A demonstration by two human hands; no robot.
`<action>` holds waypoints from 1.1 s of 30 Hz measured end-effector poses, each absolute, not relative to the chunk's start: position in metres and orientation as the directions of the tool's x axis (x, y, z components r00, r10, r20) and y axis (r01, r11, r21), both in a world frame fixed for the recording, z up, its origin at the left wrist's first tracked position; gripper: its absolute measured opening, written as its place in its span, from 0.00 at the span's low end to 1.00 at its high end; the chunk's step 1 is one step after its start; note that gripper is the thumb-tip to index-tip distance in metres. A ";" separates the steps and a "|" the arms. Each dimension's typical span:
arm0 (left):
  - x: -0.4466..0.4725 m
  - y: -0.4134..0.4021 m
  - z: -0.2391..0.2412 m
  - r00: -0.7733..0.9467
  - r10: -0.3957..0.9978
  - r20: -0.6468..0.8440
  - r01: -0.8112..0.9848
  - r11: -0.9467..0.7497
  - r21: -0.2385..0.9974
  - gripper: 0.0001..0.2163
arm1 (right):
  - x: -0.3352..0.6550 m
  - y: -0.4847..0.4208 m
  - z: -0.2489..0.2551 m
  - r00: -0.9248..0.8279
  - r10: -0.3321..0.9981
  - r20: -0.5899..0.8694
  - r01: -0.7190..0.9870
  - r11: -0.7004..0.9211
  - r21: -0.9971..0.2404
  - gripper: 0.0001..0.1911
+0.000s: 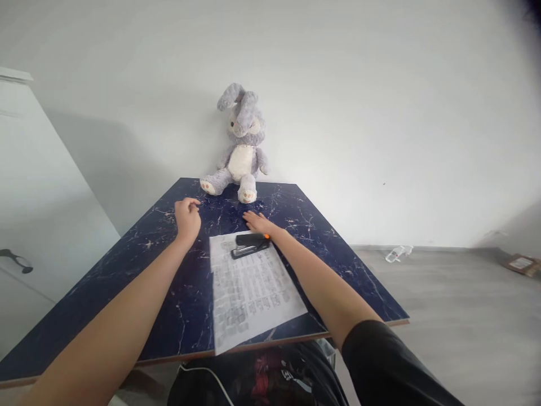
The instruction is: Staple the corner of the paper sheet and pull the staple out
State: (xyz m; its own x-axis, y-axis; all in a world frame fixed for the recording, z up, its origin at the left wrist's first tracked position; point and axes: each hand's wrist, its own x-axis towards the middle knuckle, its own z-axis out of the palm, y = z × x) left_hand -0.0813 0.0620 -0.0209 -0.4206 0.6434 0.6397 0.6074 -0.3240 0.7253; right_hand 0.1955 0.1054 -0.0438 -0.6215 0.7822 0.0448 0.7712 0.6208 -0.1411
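Observation:
A printed sheet of paper [257,293] lies on the dark blue marbled table [169,316], its near edge reaching the table's front edge. On the upper part of the sheet rests a black stapler [251,246] with an orange spot at its right end. My right hand [258,221] is laid flat just beyond the stapler, fingers stretched out and holding nothing. Left of the paper, my left hand [187,219] is loosely closed, with the index finger bent toward the right. I see nothing in it. Both hands are apart from the stapler.
A grey plush rabbit [242,149] sits at the table's far edge against the white wall [380,113]. At left stands a white cabinet [38,186] with a dark handle. A clear plastic item [397,254] and a brown package [522,264] lie on the floor at right.

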 end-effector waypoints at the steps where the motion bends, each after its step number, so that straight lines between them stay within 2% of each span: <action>1: -0.089 0.062 -0.019 -0.468 0.608 0.641 0.606 -0.307 0.733 0.12 | 0.170 0.104 -0.044 -0.643 0.764 0.045 0.754 0.642 -0.139 0.28; 6: -0.112 0.058 -0.012 -0.537 0.477 0.696 0.666 -0.266 0.697 0.12 | 0.066 0.094 -0.045 -0.718 0.694 0.051 0.683 0.716 -0.144 0.25; 10: -0.108 0.055 -0.011 -0.510 0.528 0.679 0.659 -0.268 0.703 0.12 | 0.051 0.089 -0.047 -0.735 0.671 0.093 0.663 0.741 -0.109 0.26; 15: -0.090 0.053 -0.008 -0.423 0.603 0.676 0.656 -0.311 0.688 0.12 | 0.107 0.093 -0.047 -0.696 0.708 0.121 0.703 0.706 -0.091 0.26; 18: -0.073 0.049 -0.008 -0.282 0.671 0.686 0.692 -0.354 0.630 0.12 | 0.154 0.095 -0.043 -0.659 0.743 0.114 0.740 0.668 -0.080 0.27; 20: -0.059 0.044 -0.011 -0.087 0.730 0.678 0.730 -0.416 0.542 0.11 | 0.186 0.094 -0.040 -0.637 0.761 0.124 0.757 0.648 -0.083 0.26; 22: -0.041 0.038 -0.017 0.147 0.772 0.618 0.758 -0.490 0.431 0.11 | 0.215 0.092 -0.039 -0.611 0.782 0.127 0.776 0.623 -0.101 0.26; 25: -0.015 0.028 -0.027 0.364 0.801 0.476 0.782 -0.540 0.311 0.10 | 0.248 0.091 -0.037 -0.576 0.807 0.126 0.798 0.589 -0.124 0.25; 28: 0.003 0.019 -0.036 0.478 0.792 0.380 0.785 -0.580 0.219 0.13 | 0.267 0.090 -0.031 -0.544 0.818 0.189 0.797 0.574 -0.188 0.23; 31: 0.008 0.017 -0.042 0.503 0.785 0.362 0.789 -0.588 0.178 0.14 | 0.277 0.083 -0.014 -0.464 0.823 0.328 0.750 0.562 -0.348 0.23; 33: 0.007 0.020 -0.045 0.502 0.781 0.372 0.788 -0.590 0.177 0.14 | 0.280 0.072 0.000 -0.519 0.795 0.314 0.646 0.606 -0.464 0.26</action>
State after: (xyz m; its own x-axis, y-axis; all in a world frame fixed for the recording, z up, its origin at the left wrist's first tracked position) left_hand 0.0073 0.0195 -0.0449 0.5018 0.7807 0.3724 0.7875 -0.5904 0.1766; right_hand 0.2798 0.0720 -0.0005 -0.5194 0.7949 0.3137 0.6463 0.6055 -0.4644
